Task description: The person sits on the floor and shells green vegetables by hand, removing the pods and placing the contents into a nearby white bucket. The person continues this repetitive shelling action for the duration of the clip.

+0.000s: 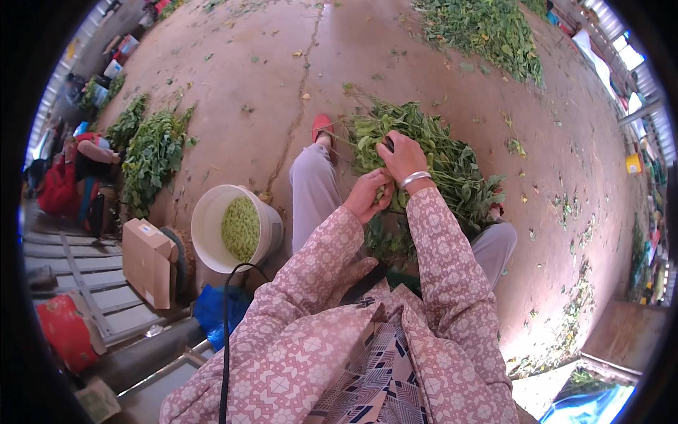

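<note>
A heap of cut leafy bean plants [450,153] with green pods [365,135] lies between my knees. Over the near side of it, my left hand [371,193] is curled around a few green pods [379,194]. Close above, my right hand [407,156], with a silver bangle at the wrist, grips a small dark object [390,143] between thumb and fingers. What that object is cannot be made out. Left of my leg stands a white plastic bucket [273,225] holding many small light-green beans [241,228].
Another pile of plants [487,37] lies far right, and more plants [156,153] lie at left near a seated person [95,151]. A cardboard box [145,262] and blue plastic bag [220,312] sit by the bucket. A black cable [226,339] runs past my left arm.
</note>
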Demonstrator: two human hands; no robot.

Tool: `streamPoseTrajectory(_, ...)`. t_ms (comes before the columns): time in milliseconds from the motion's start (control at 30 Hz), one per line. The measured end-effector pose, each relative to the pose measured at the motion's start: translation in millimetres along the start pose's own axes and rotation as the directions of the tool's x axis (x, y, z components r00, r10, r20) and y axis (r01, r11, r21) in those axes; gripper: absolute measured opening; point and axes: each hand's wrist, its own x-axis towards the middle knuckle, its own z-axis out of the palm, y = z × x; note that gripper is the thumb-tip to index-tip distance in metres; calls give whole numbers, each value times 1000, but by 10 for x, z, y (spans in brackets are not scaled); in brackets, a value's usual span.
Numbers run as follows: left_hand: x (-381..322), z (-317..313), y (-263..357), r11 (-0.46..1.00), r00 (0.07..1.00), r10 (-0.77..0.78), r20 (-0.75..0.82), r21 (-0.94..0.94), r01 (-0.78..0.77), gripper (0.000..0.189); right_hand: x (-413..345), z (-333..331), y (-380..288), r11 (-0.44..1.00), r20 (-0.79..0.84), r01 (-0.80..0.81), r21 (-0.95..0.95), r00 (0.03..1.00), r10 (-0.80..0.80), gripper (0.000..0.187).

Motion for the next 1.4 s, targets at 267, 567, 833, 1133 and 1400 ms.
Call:
streamPoseTrajectory(267, 164, -187, -88, 974, 986, -31, 166, -216, 67, 20, -572, -56, 143, 988, -137, -31, 151, 989, 51, 25)
streamPoseTrajectory(567, 153, -7, -4, 991, 993, -102, -58, -87, 97, 16, -791, 34, 247, 916, 29, -178, 361, 983, 179, 26)
streamPoseTrajectory(833, 215, -171, -48, 989, 989, -121, 85, -78, 127, 14, -850, 85, 352, 760, 166, -209, 615, 977, 134, 21)
streamPoseTrajectory(1133, 163, -116, 65, 979, 983, -178, 38, -96, 180, 19, -792, 19, 361, 107, 600, -640, 761, 757, 258, 14)
streamPoseTrajectory(1400, 164, 67, 74, 966, 986, -8, -166, 253, 50, 16, -853, 69, 252, 217, 489, -573, 790, 803, 340, 14)
